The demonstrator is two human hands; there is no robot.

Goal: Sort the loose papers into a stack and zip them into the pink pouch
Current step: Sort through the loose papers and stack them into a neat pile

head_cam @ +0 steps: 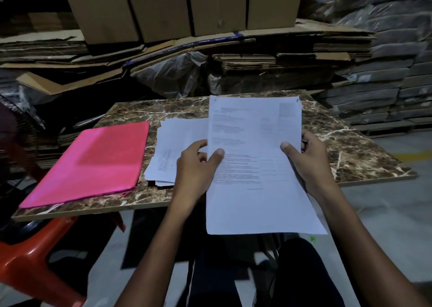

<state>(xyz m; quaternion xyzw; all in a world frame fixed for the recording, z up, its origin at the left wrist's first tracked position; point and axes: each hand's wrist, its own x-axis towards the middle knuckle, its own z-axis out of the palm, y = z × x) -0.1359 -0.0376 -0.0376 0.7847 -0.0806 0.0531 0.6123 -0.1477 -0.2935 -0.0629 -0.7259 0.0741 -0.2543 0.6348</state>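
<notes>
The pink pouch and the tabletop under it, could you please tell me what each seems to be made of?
The pink pouch looks like thin synthetic fabric or plastic sheet: a soft sheen and a stitched edge; which one is unclear. The tabletop shows a glossy brown marble pattern with white veins, but its pale edge suggests a laminated board, not stone.

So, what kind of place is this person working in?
Probably a warehouse or storeroom: flattened cardboard lies in piles behind the marble-patterned table, upright cardboard boxes stand on them, and wrapped bundles are stacked at right.
</notes>
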